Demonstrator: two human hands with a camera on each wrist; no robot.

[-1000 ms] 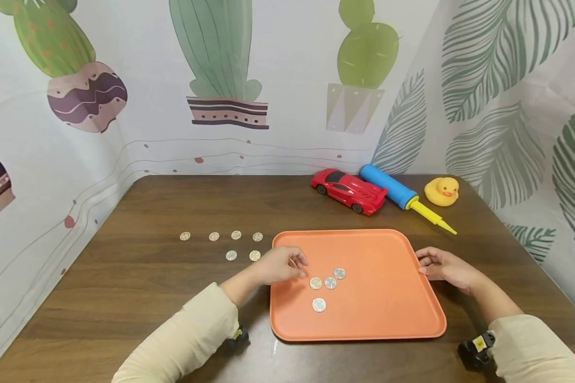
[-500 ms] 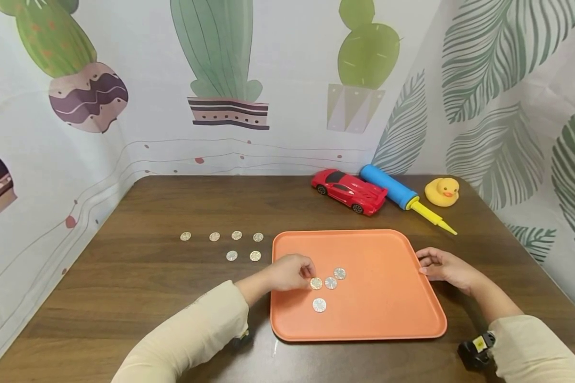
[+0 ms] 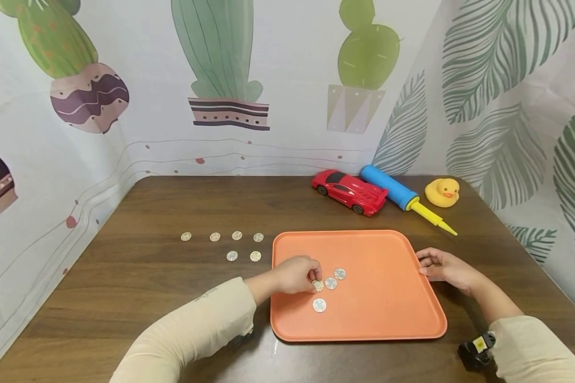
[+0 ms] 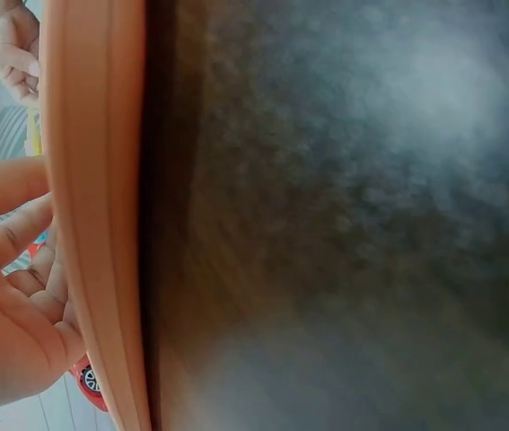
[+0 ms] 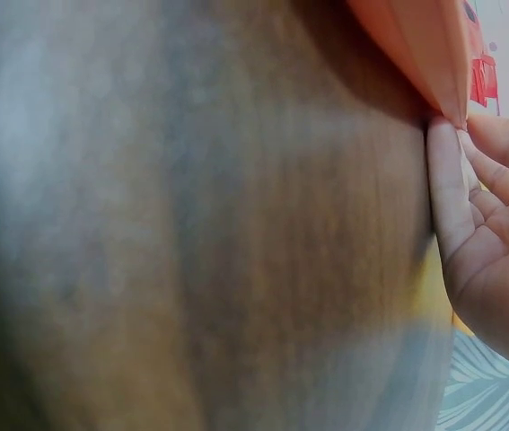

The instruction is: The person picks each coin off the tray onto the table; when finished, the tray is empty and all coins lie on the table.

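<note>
My left hand (image 3: 297, 274) reaches over the left part of the orange tray (image 3: 378, 298), thumb and fingertips pinching a gold-coloured coin (image 3: 318, 286) at its edge. Close to that coin lie a silver coin (image 3: 331, 283) and another silver coin (image 3: 339, 274), with a third silver coin (image 3: 319, 305) nearer the front of the tray. At the tray's right rim, my right hand (image 3: 448, 270) grips the edge between thumb and fingers; the right wrist view shows its fingertips (image 5: 451, 148) at the tray's corner. The tray wall (image 4: 101, 215) hides the left fingertips in the left wrist view.
Several coins (image 3: 237, 235) lie in two rows on the brown table (image 3: 124, 298), left of the tray. Behind the tray are a red toy car (image 3: 350, 191), a blue and yellow pump (image 3: 393, 189) and a yellow rubber duck (image 3: 442, 192).
My left hand has moved right across the tray and lowered to the gold-coloured coin, which it now pinches, slightly shifted. The right hand stays at the tray's edge.
</note>
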